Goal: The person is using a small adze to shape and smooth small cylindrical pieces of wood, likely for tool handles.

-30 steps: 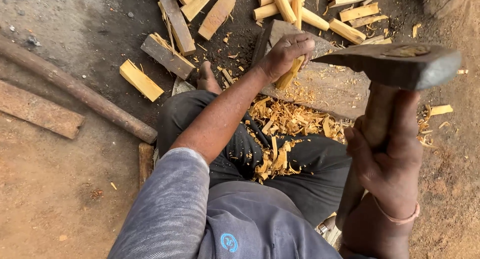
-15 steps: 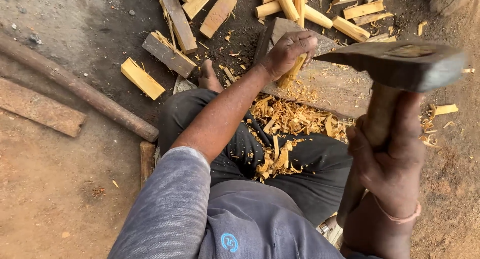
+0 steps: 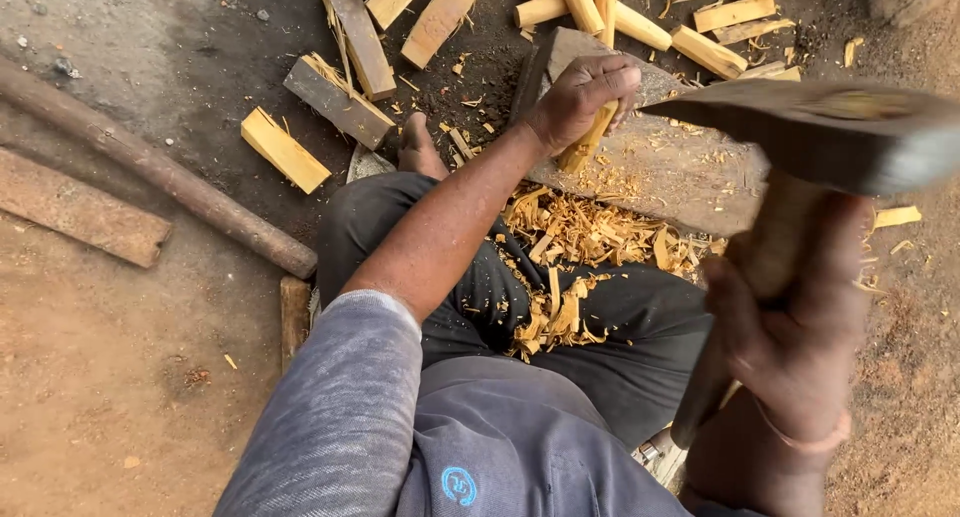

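A pale wooden stick (image 3: 590, 137) stands roughly upright on a flat, weathered chopping block (image 3: 690, 172), in the upper centre of the frame. The left hand (image 3: 580, 97) is closed around the upper part of the stick, fingers wrapped over it, holding its lower end against the block surface.

The right hand (image 3: 790, 327), at the right of the frame, is clenched around the wooden handle of an axe (image 3: 830, 127). The axe head is raised and lies across the upper right of the frame, above the block and to the right of the stick, not touching either.

Yellow wood shavings (image 3: 580, 247) lie heaped at the near edge of the block and over the lap of the dark trousers (image 3: 620, 327) at centre. A bare foot (image 3: 418, 147) shows just left of the block.

Split wood pieces (image 3: 350, 67) lie scattered on the dirt ground across the top of the frame. A long round pole (image 3: 150, 167) runs diagonally at upper left, with a flat plank (image 3: 75, 209) beside it at the left edge.
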